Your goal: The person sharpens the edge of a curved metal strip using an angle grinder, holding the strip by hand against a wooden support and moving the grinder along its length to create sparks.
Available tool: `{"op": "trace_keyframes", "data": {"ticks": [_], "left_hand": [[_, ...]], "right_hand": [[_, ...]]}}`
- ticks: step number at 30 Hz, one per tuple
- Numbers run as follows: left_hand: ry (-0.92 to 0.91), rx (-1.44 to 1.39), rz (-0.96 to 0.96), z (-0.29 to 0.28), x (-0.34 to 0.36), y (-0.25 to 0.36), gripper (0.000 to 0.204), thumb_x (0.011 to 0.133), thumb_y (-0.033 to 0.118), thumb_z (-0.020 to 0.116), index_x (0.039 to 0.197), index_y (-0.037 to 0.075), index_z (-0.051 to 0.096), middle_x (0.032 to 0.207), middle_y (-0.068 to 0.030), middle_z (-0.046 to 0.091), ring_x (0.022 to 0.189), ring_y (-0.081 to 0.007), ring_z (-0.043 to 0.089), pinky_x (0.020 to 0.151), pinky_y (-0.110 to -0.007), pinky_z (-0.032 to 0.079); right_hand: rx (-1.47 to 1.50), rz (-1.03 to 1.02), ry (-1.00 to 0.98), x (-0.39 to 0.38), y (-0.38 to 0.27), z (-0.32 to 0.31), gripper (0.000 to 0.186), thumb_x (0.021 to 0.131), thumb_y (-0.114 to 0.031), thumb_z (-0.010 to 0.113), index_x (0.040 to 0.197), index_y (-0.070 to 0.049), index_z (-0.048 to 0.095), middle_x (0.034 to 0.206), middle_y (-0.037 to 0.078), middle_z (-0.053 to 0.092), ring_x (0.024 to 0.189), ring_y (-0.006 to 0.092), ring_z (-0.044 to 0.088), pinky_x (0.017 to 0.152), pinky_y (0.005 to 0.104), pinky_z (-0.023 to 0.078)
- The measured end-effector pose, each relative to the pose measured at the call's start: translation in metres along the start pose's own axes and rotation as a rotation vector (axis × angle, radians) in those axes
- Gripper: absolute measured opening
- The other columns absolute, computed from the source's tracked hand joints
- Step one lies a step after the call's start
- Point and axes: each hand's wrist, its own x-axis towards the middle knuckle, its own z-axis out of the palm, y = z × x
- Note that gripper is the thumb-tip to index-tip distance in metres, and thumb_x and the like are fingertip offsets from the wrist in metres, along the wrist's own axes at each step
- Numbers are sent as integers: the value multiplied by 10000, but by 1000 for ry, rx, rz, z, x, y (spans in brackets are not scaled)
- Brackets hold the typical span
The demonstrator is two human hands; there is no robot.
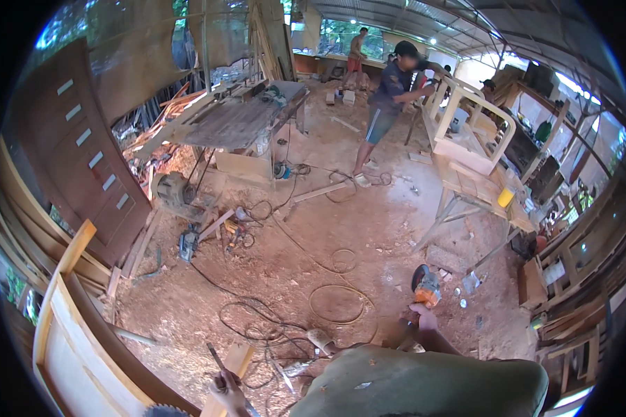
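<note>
At the lower left, my left hand [227, 390] is closed round a thin dark bar [215, 356] whose exact kind I cannot make out. Right behind that hand is a pale wooden piece [239, 358]. My right hand [424, 317] reaches out past my green clothing [424, 382] and closes on the rear end of an orange angle grinder [428, 295]. The grinder's dark round disc [419, 277] points away from me, close to the floor. A curved wooden panel [83, 347] stands to the left of my left hand.
Cables [271, 321] coil over the dusty floor ahead. A blue power tool [188, 244] lies at left, beyond it a worktable [236, 118]. One person [389, 97] works at a wooden frame [466, 142] on a bench [473, 184]. A brown door [76, 153] leans at left.
</note>
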Motion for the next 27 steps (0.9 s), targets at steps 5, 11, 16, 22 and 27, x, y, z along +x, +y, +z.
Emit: {"op": "trace_keyframes", "data": {"ticks": [5, 11, 16, 22, 27], "left_hand": [[-38, -15, 14, 9, -7, 24, 408, 1028, 88, 528, 626, 35, 481, 532, -37, 530, 451, -78, 464, 426, -247, 331], [-31, 69, 18, 9, -8, 30, 421, 1032, 149, 544, 630, 24, 535, 525, -29, 531, 437, -78, 461, 419, -247, 339], [-19, 69, -20, 1, -8, 17, 425, 1031, 154, 547, 626, 26, 539, 527, -27, 530, 450, -81, 468, 427, -249, 346], [-15, 25, 11, 7, -8, 21, 442, 1028, 129, 546, 597, 43, 493, 524, -32, 513, 451, -82, 436, 440, -256, 344], [-59, 39, 22, 0, -7, 14, 436, 1026, 171, 560, 611, 73, 467, 554, -19, 494, 477, -89, 447, 449, -262, 307]], "right_hand": [[-27, -19, 28, -9, -9, 7, 204, 835, -106, 672, 1000, -13, 598, 843, 118, 664, 764, 277, 679, 743, 407, 574], [-37, 22, 55, -5, -6, 9, 165, 850, -124, 653, 985, -40, 608, 843, 103, 662, 759, 271, 665, 721, 409, 555], [-44, 12, 9, -4, -3, 19, 161, 859, -148, 644, 984, -51, 617, 857, 92, 664, 745, 267, 652, 709, 420, 540], [-50, -10, 5, -8, -4, 28, 192, 848, -141, 657, 1012, -51, 614, 857, 94, 668, 784, 275, 676, 750, 422, 565], [-70, 20, -8, -9, -2, 27, 206, 851, -96, 677, 1031, -40, 593, 879, 109, 664, 816, 274, 695, 754, 420, 586]]}}
